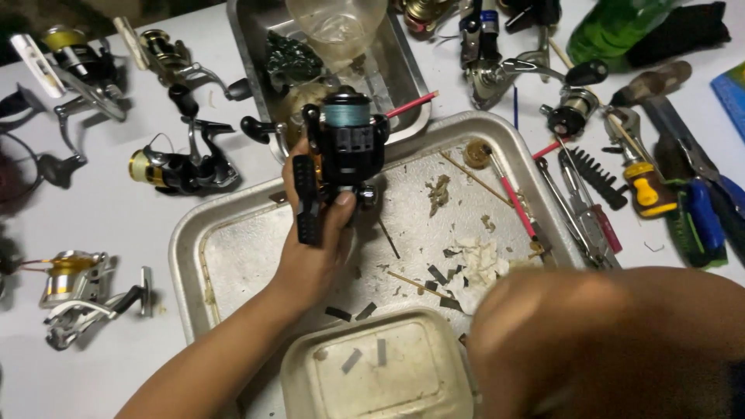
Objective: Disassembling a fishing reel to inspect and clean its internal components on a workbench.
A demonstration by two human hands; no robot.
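Plainly gripped in left hand [314,248]: black reel [345,151], held upright over the far edge of the dented metal tray [233,248]; fingers wrapped around its foot, thumb pressed on the body; spool wound with grey-green line, dark slotted side plate, black ribbed piece hanging at its left; right hand [543,341] only a blur low over the tray's near right corner, fingers impossible to make out; scraps and a pink-handled brush [512,198] on the tray; beige lid [380,365] at the near edge.
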